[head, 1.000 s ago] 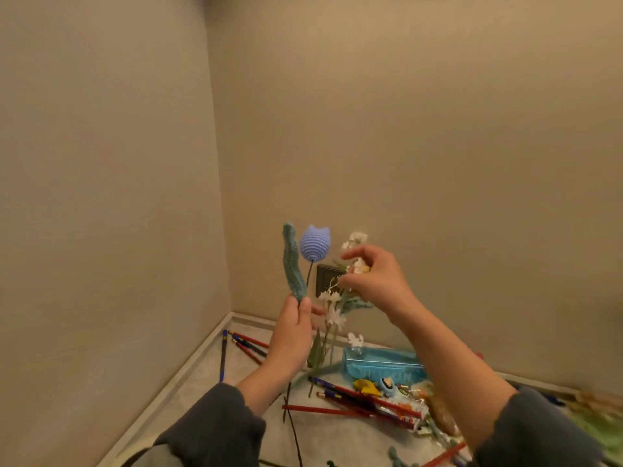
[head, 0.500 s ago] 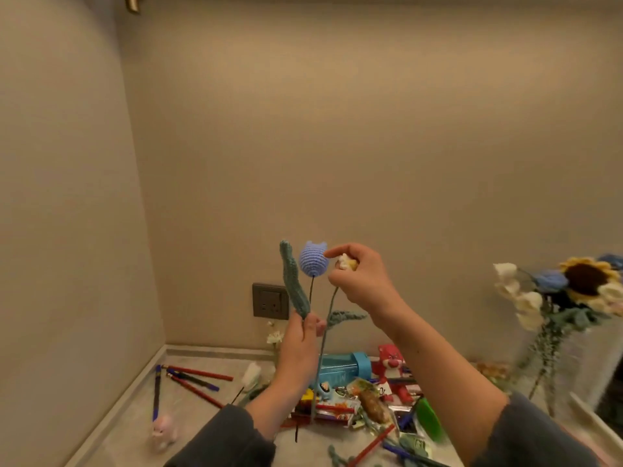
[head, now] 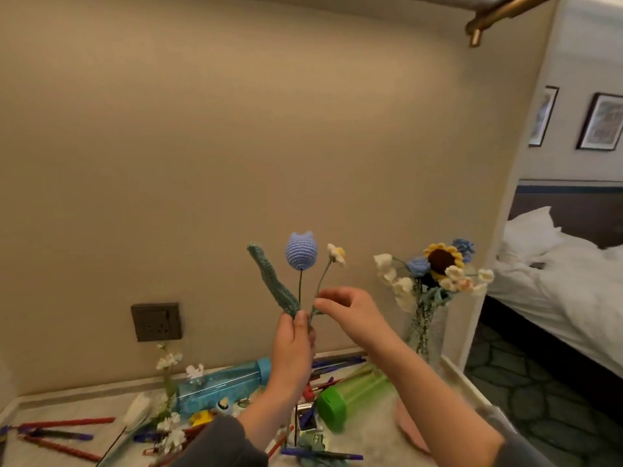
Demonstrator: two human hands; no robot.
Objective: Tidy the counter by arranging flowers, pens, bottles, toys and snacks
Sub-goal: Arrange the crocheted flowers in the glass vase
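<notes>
Tulip (head: 301,250) in L grip (head: 292,345), daisy stem (head: 323,274) in R grip (head: 350,311), pinch-tight; both partly behind L palm.

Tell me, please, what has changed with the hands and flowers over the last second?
The right hand slid down from the head of the daisy to its stem, which it now pinches just above the left hand. The view swung right, bringing the vase into sight. The left hand still grips the tulip, held upright.
</notes>
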